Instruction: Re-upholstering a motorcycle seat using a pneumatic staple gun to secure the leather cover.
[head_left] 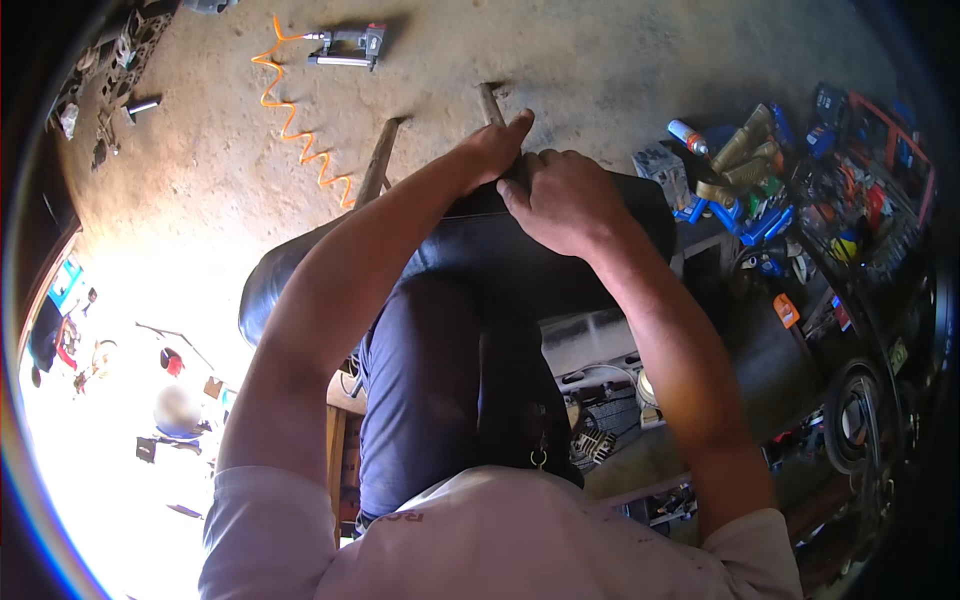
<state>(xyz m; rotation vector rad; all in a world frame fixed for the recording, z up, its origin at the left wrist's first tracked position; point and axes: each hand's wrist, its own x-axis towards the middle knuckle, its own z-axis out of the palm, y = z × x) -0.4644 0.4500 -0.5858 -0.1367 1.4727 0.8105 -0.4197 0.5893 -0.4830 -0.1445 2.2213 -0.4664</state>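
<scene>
Across my thighs lies a long black padded seat with a smooth, leather-like cover. My left hand is closed at its far edge, thumb pointing up and away; the fingers are mostly hidden behind the hand. Just to the right, my right hand bends its fingers over the same far edge, with the thumb pressed on the near side. Both hands nearly touch each other. What they pinch at the edge is partly hidden, but it appears to be the seat's cover.
On the floor ahead lies a staple gun with an orange coiled air hose. Two wooden legs stick out beyond the seat. At the right are a spray can, a heap of tools and a black wheel-like ring. Bright light floods the left.
</scene>
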